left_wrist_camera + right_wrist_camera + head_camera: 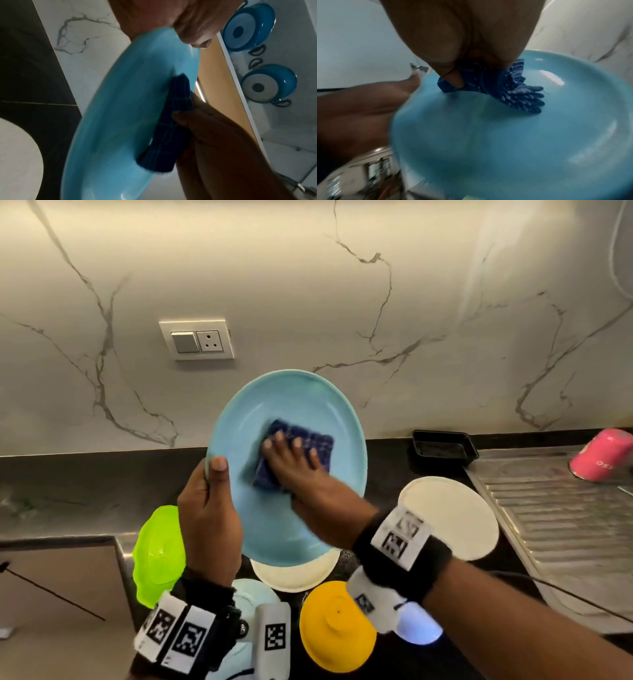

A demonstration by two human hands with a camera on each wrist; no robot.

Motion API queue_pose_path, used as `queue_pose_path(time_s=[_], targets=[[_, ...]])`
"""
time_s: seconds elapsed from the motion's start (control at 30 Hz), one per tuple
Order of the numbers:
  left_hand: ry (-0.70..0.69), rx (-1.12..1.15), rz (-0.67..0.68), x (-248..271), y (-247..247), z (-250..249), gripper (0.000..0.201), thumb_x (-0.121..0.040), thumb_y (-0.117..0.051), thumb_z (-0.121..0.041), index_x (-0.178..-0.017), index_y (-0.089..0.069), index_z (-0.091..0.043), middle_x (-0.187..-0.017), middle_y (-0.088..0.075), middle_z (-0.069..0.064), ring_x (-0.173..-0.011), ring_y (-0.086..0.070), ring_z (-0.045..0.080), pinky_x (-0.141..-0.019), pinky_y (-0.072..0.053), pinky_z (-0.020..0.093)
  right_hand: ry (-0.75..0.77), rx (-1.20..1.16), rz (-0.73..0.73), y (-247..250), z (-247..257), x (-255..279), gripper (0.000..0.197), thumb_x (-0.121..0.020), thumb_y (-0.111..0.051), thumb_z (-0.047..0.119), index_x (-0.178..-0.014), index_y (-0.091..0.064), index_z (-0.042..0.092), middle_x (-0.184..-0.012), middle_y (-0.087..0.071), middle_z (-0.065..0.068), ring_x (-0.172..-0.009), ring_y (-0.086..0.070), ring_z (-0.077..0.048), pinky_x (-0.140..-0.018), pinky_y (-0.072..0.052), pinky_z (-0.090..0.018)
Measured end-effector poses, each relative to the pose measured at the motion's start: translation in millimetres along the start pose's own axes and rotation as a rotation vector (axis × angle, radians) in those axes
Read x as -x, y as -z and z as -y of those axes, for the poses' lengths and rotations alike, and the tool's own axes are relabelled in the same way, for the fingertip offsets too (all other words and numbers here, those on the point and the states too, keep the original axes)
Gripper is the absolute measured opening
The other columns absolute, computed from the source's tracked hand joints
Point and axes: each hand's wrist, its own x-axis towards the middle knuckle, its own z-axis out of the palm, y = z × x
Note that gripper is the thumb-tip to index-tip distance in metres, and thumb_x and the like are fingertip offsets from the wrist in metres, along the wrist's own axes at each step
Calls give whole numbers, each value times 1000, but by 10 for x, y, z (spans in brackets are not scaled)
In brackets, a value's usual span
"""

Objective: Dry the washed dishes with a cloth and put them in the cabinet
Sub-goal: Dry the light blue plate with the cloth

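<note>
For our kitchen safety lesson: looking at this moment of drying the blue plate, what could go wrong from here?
1. The left hand grips the blue plate only at one rim edge, held tilted in the air; pressure from the right hand wiping with the cloth might lever it loose.
2. If it slips, it would likely fall onto the cream plate and yellow bowl below and could chip them.

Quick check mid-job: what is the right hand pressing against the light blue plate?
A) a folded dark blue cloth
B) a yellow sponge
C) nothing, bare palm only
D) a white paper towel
A: in the head view the right hand lies flat over a folded dark blue cloth on the light blue plate, which the left hand grips by the rim.
</note>
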Motion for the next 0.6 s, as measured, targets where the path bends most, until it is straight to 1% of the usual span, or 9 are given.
queue_pose_path(time_s=[0.07, 0.13, 0.2, 0.27, 0.37, 0.4, 0.47, 0.53, 0.6], targets=[[-15, -6, -54, -78, 55, 13, 45, -93, -51, -68, -84, -66, -26, -85, -65, -3, -82, -54, 18, -77, -48, 41, 132, 142, 106, -218, 94, 234, 90, -88, -39, -5, -153, 11, 30, -156, 21, 14, -146, 21, -15, -118, 17, -31], [12, 33, -113, -117, 118, 23, 42, -95, -53, -65, -94, -72, -28, -96, -73, -1, -92, -66, 26, -85, -53, 48, 144, 219, 181, -320, -79, 478, 93, -87, -41, -2, -153, 13, 36, -159, 20, 17, -148, 22, -14, -117, 19, -32], [65, 68, -124, -82, 112, 3, 40, -97, -54, -58, -100, -72, -23, -98, -77, -4, -95, -70, 27, -85, -57, 44, 31, 196, 163, -289, -346, 556, 93, -86, -40, -2, -152, 11, 38, -156, 21, 22, -145, 27, -13, -120, 15, -37], [94, 51, -91, 12, 62, -21, 36, -96, -54, -56, -96, -72, -24, -94, -78, -6, -91, -70, 21, -79, -58, 39, -125, 85, 79, -161, -528, 425, 93, -85, -39, -7, -151, 13, 32, -153, 22, 23, -143, 29, -14, -124, 8, -45], [89, -36, -37, 139, -1, -23, 42, -90, -50, -70, -86, -73, -35, -84, -76, -8, -81, -66, 18, -72, -57, 43, -248, -111, -95, 97, -539, 78, 88, -87, -38, -9, -157, 5, 23, -154, 17, 22, -144, 25, -11, -122, 9, -46], [72, -66, -24, 142, -13, -34, 47, -88, -48, -73, -85, -71, -33, -80, -73, -5, -77, -61, 19, -70, -55, 46, -221, -109, -115, 149, -462, -9, 87, -86, -37, -9, -158, 2, 23, -154, 16, 21, -145, 24, -12, -122, 11, -46], [49, -92, 19, 111, -29, -32, 60, -88, -45, -79, -87, -66, -23, -81, -67, 2, -78, -55, 20, -73, -52, 56, -82, -5, -43, 182, -207, -115, 89, -86, -37, -7, -157, 2, 27, -154, 19, 19, -145, 24, -14, -122, 15, -43], [36, -107, 68, 63, -36, -40, 57, -88, -44, -81, -92, -70, -30, -95, -73, 1, -87, -61, 20, -82, -53, 56, 87, 202, 49, 123, 28, -128, 85, -91, -37, 0, -153, 11, 34, -158, 19, 15, -147, 23, -17, -120, 14, -40], [24, -129, 85, 37, -21, -52, 50, -90, -43, -77, -96, -73, -37, -94, -74, -2, -88, -64, 17, -84, -55, 52, 174, 347, 8, 100, 59, -128, 82, -95, -39, 9, -153, 13, 34, -165, 10, 9, -151, 15, -21, -122, 8, -42]])
